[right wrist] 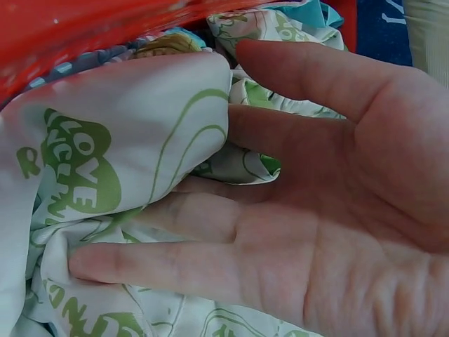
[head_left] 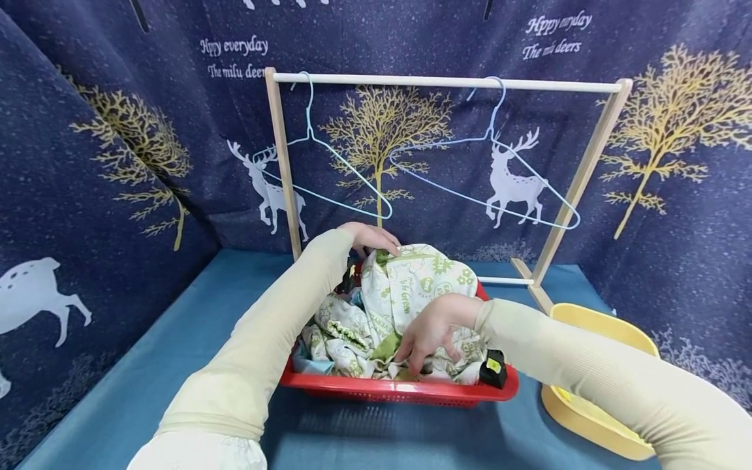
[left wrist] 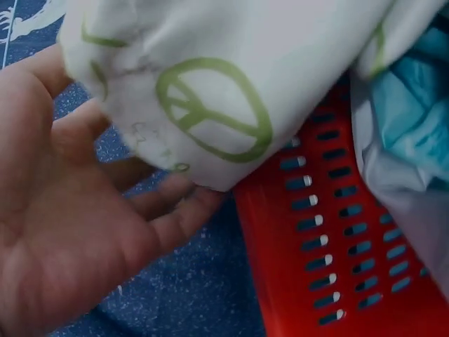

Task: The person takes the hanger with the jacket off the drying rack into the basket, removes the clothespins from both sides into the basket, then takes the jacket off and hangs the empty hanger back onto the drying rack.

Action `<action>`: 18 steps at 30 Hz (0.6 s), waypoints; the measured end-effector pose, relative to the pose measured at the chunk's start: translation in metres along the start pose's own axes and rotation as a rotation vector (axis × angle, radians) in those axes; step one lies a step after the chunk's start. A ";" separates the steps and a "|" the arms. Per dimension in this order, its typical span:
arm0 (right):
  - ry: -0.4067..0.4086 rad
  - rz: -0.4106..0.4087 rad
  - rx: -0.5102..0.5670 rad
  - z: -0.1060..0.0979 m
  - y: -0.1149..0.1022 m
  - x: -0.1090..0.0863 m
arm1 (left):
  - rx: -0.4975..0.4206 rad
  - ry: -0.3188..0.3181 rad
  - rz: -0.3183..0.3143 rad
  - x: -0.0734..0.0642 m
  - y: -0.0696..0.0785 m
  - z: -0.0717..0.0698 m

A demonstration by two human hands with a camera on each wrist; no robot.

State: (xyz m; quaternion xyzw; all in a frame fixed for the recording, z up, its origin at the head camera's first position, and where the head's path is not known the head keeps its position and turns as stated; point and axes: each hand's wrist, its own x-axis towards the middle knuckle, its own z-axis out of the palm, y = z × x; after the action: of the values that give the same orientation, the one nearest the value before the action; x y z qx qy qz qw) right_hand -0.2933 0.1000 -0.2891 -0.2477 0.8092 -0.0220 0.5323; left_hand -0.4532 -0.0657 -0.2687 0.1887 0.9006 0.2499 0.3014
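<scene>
White garment fabric with green print (head_left: 420, 287) is bunched up in a red perforated basket (head_left: 405, 390). My left hand (head_left: 373, 238) is at the basket's back left, touching the raised part of the fabric. In the left wrist view its fingers (left wrist: 175, 217) curve loosely behind a hem with a peace sign; some fingertips are hidden. Low in the front of the basket, my right hand (head_left: 431, 329) touches the folds. Its fingers (right wrist: 175, 267) look spread and mostly straight in the right wrist view, some tips tucked beneath the printed fabric (right wrist: 140, 133).
Two light blue hangers (head_left: 352, 171) (head_left: 487, 196) hang on a wooden rack (head_left: 446, 81) behind the basket. A yellow tub (head_left: 605, 424) stands to the right, partly behind my right sleeve. Blue fabric (left wrist: 417, 105) and a black item with a yellow mark (head_left: 492, 369) also lie in the basket.
</scene>
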 end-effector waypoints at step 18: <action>0.040 -0.006 -0.039 0.001 0.002 -0.001 | 0.276 0.327 0.376 -0.026 -0.005 0.016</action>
State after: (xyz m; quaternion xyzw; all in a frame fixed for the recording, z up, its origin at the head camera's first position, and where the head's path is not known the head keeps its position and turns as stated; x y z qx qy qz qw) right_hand -0.2923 0.1024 -0.2892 -0.2602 0.8193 -0.0128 0.5108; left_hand -0.4251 -0.0768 -0.2706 0.3488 0.9119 0.2037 0.0723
